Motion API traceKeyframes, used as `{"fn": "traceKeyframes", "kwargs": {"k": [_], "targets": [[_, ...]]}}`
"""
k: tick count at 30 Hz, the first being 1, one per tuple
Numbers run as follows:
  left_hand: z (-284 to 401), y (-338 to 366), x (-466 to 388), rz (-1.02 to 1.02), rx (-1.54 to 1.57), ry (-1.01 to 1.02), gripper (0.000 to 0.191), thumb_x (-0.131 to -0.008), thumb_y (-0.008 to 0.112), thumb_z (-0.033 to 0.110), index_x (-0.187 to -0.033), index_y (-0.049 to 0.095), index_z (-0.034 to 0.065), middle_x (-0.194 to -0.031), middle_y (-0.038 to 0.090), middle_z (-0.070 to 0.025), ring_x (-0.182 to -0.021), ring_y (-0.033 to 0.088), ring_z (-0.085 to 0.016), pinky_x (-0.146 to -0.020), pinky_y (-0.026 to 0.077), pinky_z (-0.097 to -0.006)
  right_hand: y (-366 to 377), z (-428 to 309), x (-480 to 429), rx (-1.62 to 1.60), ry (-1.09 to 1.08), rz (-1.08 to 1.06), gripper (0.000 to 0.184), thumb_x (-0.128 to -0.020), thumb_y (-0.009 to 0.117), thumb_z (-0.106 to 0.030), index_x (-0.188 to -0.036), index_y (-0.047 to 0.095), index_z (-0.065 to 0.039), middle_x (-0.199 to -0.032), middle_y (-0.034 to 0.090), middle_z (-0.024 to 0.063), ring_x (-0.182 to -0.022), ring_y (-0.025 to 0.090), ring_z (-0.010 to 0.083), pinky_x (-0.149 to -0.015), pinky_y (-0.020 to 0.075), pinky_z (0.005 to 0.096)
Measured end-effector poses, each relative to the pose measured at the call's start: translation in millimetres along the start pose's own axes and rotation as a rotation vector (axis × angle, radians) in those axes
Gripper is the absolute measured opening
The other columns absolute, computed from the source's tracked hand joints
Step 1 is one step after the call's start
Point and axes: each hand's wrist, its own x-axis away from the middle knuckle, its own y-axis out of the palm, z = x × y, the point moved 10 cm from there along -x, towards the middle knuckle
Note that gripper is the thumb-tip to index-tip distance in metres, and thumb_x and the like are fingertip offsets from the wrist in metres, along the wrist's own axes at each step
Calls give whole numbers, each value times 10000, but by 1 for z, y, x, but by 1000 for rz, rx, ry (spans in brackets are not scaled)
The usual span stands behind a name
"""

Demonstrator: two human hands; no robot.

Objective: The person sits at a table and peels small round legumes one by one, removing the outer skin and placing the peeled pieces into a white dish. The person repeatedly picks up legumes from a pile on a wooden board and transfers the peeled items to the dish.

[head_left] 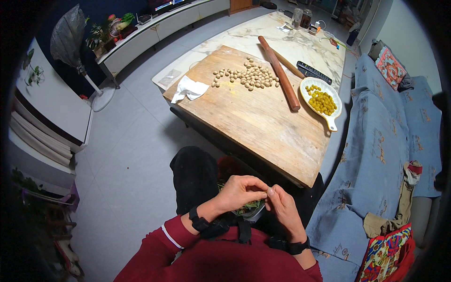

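Note:
My left hand (240, 192) and my right hand (282, 204) meet at the fingertips above my lap. They pinch a small thing, almost wholly hidden by the fingers; it may be a nut. Below them, between my knees, a container (254, 213) holds green leafy scraps, partly covered by my hands. Ahead lies a wooden board (246, 123) with a loose spread of pale ginkgo nuts (259, 77) in their shells. Shelled yellow-green kernels (322, 102) sit in a white handled dish (331, 123) at the board's right edge.
A thick reddish rolling pin (282, 77) and a thinner wooden one (289, 63) lie right of the nuts. Crumpled white tissue (190, 88) rests at the board's left corner. Remote controls (313, 72) and glass jars (297, 18) are on the marble-patterned table (232, 33). A blue-covered sofa (370, 141) stands right.

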Motion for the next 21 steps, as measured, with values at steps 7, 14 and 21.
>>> {"fn": "traceKeyframes", "kwargs": {"k": [7,14,21], "targets": [[-2,-9,0,131,316,-47,142,-891,681,6,-1033,679,-10,-924,711,-51,-845,666,-100,-757,539,-233,8,-7,-1,-509,40,-78,288,-1038,463,-316,-856,485,-94,-662,471,-13,-564,393,65,-519,302,203],[21,-7,8,102,164,22,137,-878,698,9,-1011,674,-13,-925,699,-50,-879,663,-94,-747,544,-228,-5,-18,-3,-495,6,103,181,-1016,543,-225,-942,535,-61,-754,601,2,-628,537,42,-553,408,174],[85,-1,28,328,-568,611,162,-768,739,-48,-906,684,15,-875,690,-102,-765,680,-191,-669,537,-278,-8,-21,-9,-488,-3,99,130,-991,586,-159,-969,566,-32,-750,637,12,-614,568,40,-552,445,166]]}}
